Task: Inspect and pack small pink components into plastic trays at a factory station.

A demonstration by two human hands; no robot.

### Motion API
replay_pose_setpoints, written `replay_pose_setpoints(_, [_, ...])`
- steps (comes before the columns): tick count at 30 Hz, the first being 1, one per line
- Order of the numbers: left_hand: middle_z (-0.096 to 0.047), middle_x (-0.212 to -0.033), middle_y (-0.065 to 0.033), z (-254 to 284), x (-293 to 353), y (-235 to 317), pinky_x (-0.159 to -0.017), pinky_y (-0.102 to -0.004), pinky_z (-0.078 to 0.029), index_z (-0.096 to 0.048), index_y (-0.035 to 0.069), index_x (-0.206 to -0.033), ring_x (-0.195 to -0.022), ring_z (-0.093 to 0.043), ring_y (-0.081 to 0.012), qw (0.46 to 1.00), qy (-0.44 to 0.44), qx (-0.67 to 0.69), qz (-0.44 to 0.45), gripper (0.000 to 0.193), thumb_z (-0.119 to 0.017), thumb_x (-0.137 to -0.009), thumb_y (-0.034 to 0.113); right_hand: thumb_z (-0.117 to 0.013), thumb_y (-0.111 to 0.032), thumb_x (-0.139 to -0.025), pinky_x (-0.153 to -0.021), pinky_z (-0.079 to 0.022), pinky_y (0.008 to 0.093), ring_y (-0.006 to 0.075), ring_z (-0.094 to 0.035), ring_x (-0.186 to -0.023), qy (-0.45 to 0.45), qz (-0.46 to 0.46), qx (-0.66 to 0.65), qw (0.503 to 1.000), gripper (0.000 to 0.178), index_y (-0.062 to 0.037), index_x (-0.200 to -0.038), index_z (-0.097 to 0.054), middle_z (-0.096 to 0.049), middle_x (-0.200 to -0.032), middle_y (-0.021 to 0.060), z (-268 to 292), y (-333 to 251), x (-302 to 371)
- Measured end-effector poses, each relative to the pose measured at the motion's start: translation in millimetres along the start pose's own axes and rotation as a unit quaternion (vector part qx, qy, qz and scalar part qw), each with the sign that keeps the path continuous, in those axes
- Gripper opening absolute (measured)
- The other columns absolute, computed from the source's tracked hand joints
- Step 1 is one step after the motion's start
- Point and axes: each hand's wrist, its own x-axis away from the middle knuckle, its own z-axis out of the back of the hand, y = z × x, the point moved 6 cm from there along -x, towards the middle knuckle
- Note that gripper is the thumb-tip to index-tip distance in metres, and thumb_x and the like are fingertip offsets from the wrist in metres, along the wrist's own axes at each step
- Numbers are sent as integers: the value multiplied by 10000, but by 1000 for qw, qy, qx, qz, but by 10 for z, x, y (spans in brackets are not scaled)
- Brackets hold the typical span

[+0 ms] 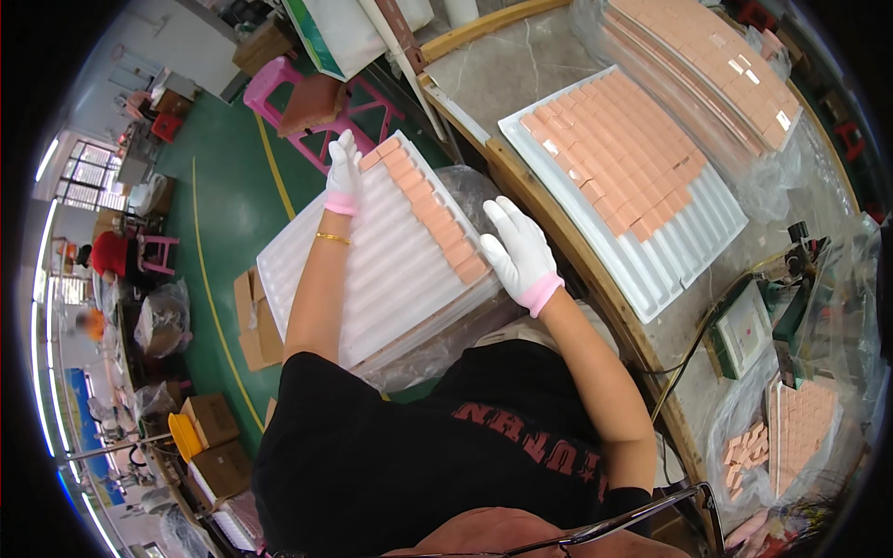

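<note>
Both my hands wear white gloves with pink cuffs. My left hand is at the far left edge of a white ridged tray, fingers stretched out and holding nothing. Beside it begins a row of small peach-coloured boxes, which runs along the tray's right side. Near the row's near end is my right hand, its fingers extended and thumb apart, with nothing in it. I cannot tell whether either hand presses on the tray's edge. The tray lies on top of other trays or a similar pale stack, with clear plastic wrap around it.
On the workbench to my right lies another white tray, mostly covered with peach boxes. Behind it sits a plastic-wrapped stack of filled trays. A green-framed device stands nearer. A pink stool is beyond my left hand.
</note>
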Motion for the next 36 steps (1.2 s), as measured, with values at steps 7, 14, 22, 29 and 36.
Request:
replay_pose_setpoints(7, [-391, -1397, -148, -120, 590, 138, -1087, -342, -262, -399, -47, -1335, -1279, -363, -235, 986, 115, -66, -102, 547, -295, -1008, 380, -467, -389, -935, -1074, -274, 462, 366, -377, -1289, -65, 16, 6, 998, 551, -54, -1365, -393, -405, -1390, 209, -166, -69, 138])
replay_pose_setpoints(14, [-301, -1481, -132, -537, 1342, -489, -1115, -364, -259, -225, 18, -1450, -1328, -346, -234, 956, -155, 248, 22, 797, -232, -943, 633, -475, -466, -913, -1095, -239, 490, 364, -312, -1339, -98, 13, 120, 988, 623, -57, -1374, -383, -330, -1442, 205, -253, -105, 279])
replay_pose_setpoints(22, [-425, -1378, -137, -1369, 2123, 239, -1060, -344, -323, -365, 10, -1353, -1261, -420, -242, 937, -345, -45, -8, 555, -357, -959, 402, -591, -302, -845, -1020, -349, 457, 420, -446, -1195, 98, -17, 21, 995, 579, -8, -1317, -432, -441, -1333, 257, 1195, -80, 882])
replay_pose_setpoints(29, [-579, -1197, -178, -1481, 3274, -422, -965, -351, -422, -608, -7, -1106, -1124, -550, -297, 786, -481, -387, -32, 266, -533, -883, 117, -341, -394, -985, -1043, -335, 424, 385, -473, -1217, 297, -151, 168, 928, 568, 69, -1281, -484, -496, -1297, 257, 2258, 173, 2510])
replay_pose_setpoints(36, [-244, -1462, -288, -798, 3171, -1827, -1008, -409, -395, -502, 43, -1294, -1221, -465, -405, 617, -586, -522, -65, 419, -525, -894, 168, -363, -315, -980, -1015, -357, 421, 402, -499, -1167, 366, -208, 242, 874, 493, 78, -1236, -516, -528, -1242, 264, 2426, 302, 3127])
